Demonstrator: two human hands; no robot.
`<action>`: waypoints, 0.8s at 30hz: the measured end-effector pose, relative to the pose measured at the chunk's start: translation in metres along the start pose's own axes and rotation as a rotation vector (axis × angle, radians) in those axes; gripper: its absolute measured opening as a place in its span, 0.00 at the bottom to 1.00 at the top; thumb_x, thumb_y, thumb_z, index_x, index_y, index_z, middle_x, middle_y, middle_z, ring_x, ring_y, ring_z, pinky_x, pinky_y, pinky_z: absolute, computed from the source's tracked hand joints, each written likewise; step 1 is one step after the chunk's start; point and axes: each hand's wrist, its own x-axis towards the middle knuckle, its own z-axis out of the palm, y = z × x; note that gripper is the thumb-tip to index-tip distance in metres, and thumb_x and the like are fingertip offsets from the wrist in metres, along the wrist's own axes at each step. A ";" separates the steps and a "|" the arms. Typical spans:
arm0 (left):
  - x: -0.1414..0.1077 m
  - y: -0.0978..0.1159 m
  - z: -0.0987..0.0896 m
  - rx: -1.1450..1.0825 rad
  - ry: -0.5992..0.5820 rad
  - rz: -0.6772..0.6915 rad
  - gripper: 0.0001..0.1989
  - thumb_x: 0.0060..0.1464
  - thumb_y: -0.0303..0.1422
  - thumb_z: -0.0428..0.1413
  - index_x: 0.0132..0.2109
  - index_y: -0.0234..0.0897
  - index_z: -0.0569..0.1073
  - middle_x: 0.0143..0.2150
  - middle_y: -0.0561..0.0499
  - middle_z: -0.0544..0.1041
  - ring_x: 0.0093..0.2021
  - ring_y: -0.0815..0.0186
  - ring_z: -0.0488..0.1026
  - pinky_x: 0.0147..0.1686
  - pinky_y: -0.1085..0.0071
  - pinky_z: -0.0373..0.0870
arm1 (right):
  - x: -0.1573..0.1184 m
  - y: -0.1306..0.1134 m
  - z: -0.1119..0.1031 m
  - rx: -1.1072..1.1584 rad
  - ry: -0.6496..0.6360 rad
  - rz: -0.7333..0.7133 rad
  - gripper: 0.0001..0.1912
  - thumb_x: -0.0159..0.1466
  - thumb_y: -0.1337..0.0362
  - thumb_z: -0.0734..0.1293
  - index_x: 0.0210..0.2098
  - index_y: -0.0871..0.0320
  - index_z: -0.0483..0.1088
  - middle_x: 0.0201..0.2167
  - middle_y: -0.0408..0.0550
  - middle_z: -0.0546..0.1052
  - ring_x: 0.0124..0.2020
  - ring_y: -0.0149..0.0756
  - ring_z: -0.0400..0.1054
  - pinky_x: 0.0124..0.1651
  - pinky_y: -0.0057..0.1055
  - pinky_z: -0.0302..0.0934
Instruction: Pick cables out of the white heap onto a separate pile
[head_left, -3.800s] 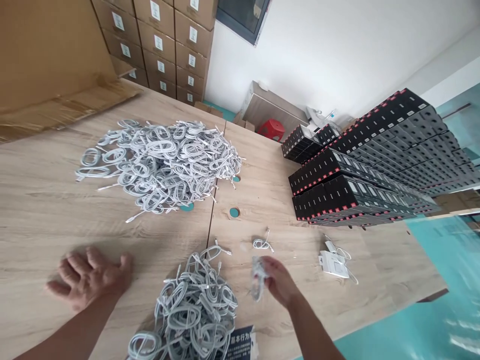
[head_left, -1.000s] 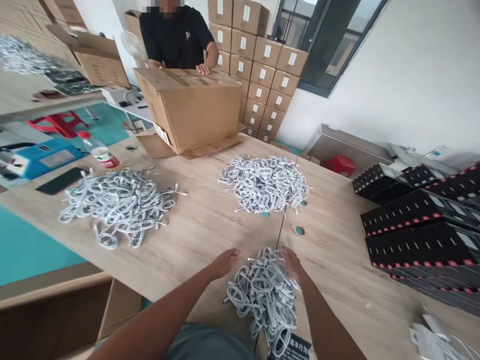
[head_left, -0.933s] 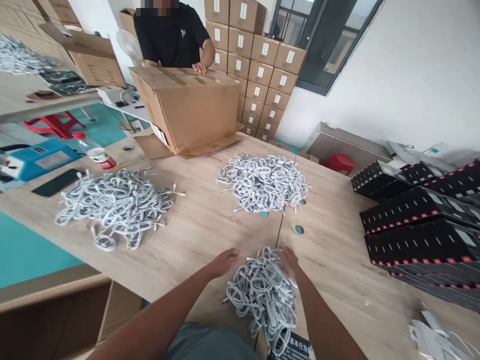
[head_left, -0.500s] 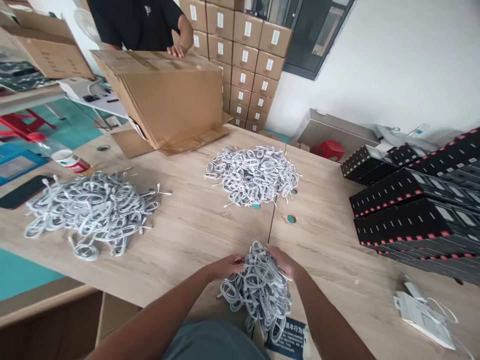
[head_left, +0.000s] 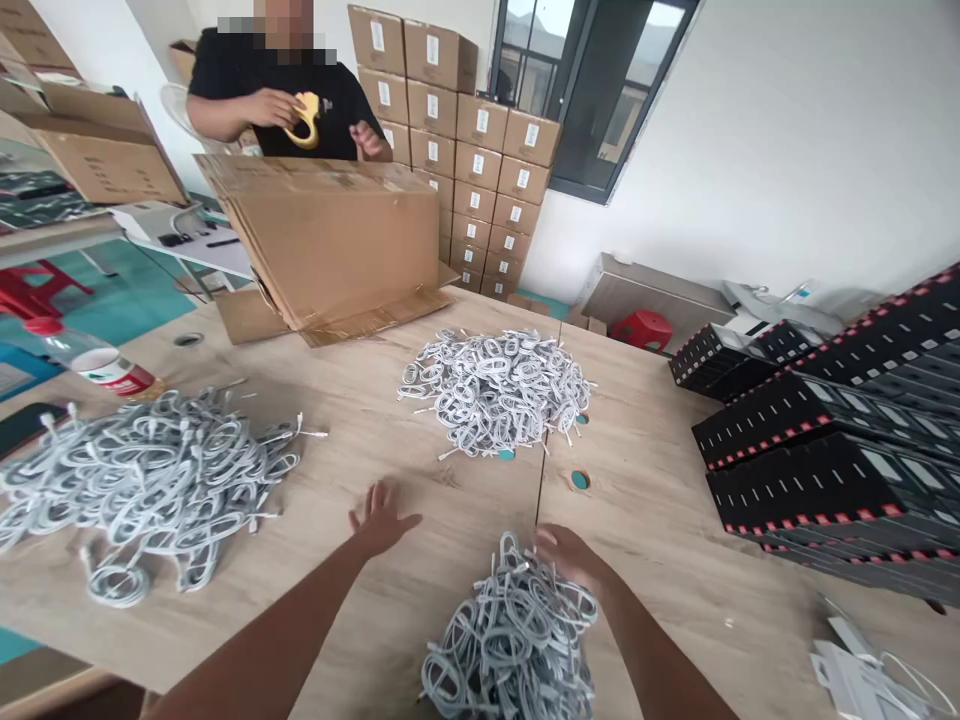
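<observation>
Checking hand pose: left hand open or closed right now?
Open. Left hand has fingers spread, palm down over the bare table, holding nothing.

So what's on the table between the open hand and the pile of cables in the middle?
Nothing. In the head view, only bare wooden table lies between the left hand and the middle cable pile. The right hand rests on the near cable pile.

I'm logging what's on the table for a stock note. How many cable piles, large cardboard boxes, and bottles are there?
Cable piles: 3 (left, middle, near, with the right hand on the near one)
Large cardboard boxes: 1
Bottles: 1
Total: 5
</observation>
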 end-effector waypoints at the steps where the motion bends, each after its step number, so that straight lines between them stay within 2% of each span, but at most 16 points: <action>1: 0.003 -0.003 0.000 0.040 0.015 -0.041 0.56 0.51 0.53 0.56 0.77 0.32 0.40 0.78 0.32 0.26 0.77 0.40 0.21 0.68 0.27 0.27 | 0.012 -0.011 -0.004 -0.027 0.054 -0.014 0.17 0.62 0.50 0.67 0.40 0.56 0.78 0.41 0.51 0.82 0.46 0.47 0.74 0.52 0.41 0.65; 4: 0.006 -0.007 0.008 0.120 -0.018 -0.102 0.66 0.41 0.56 0.61 0.77 0.33 0.37 0.78 0.35 0.23 0.77 0.42 0.19 0.68 0.29 0.23 | 0.057 -0.059 -0.010 -0.121 0.234 -0.099 0.21 0.63 0.55 0.66 0.52 0.57 0.75 0.52 0.57 0.79 0.52 0.49 0.74 0.56 0.43 0.66; 7: 0.004 -0.009 0.015 0.155 -0.067 -0.126 0.66 0.41 0.56 0.61 0.77 0.36 0.37 0.78 0.38 0.22 0.77 0.44 0.19 0.69 0.31 0.23 | 0.106 -0.119 0.001 -0.340 0.403 -0.289 0.26 0.66 0.57 0.65 0.62 0.58 0.69 0.58 0.59 0.75 0.59 0.49 0.70 0.61 0.44 0.63; 10: 0.000 -0.011 0.019 0.181 -0.060 -0.134 0.63 0.44 0.52 0.59 0.76 0.38 0.32 0.77 0.43 0.18 0.77 0.49 0.15 0.69 0.35 0.20 | 0.149 -0.173 0.023 -0.594 0.468 -0.394 0.29 0.68 0.59 0.66 0.67 0.58 0.64 0.63 0.62 0.71 0.62 0.52 0.65 0.62 0.45 0.62; 13: -0.004 -0.013 0.022 0.182 -0.065 -0.133 0.62 0.45 0.50 0.59 0.76 0.39 0.31 0.77 0.44 0.18 0.76 0.50 0.15 0.70 0.37 0.19 | 0.179 -0.208 0.039 -0.782 0.465 -0.328 0.31 0.67 0.59 0.69 0.68 0.59 0.65 0.60 0.66 0.72 0.59 0.57 0.66 0.57 0.48 0.62; 16: -0.007 -0.013 0.026 0.153 -0.066 -0.125 0.62 0.44 0.49 0.59 0.76 0.39 0.31 0.77 0.45 0.19 0.76 0.50 0.15 0.69 0.37 0.18 | 0.194 -0.218 0.044 -0.816 0.449 -0.303 0.28 0.64 0.63 0.71 0.63 0.58 0.71 0.52 0.65 0.78 0.57 0.59 0.67 0.56 0.50 0.61; 19: -0.010 -0.014 0.029 0.101 -0.055 -0.108 0.62 0.44 0.49 0.58 0.76 0.40 0.31 0.77 0.47 0.18 0.76 0.51 0.13 0.69 0.38 0.16 | 0.194 -0.210 0.043 -0.651 0.489 -0.345 0.24 0.62 0.68 0.70 0.58 0.54 0.76 0.53 0.57 0.80 0.60 0.56 0.65 0.60 0.51 0.58; 22: -0.012 -0.012 0.031 0.040 -0.041 -0.088 0.62 0.42 0.48 0.59 0.76 0.40 0.33 0.77 0.48 0.19 0.76 0.52 0.13 0.69 0.40 0.15 | 0.183 -0.195 0.040 -0.344 0.497 -0.361 0.21 0.62 0.61 0.68 0.54 0.54 0.78 0.53 0.55 0.80 0.60 0.54 0.67 0.63 0.52 0.58; 24: -0.012 -0.011 0.032 0.008 -0.023 -0.078 0.62 0.41 0.46 0.59 0.76 0.39 0.34 0.78 0.47 0.21 0.76 0.52 0.14 0.69 0.40 0.14 | 0.170 -0.184 0.038 -0.099 0.456 -0.349 0.25 0.60 0.54 0.68 0.53 0.57 0.78 0.54 0.57 0.80 0.58 0.52 0.70 0.63 0.49 0.61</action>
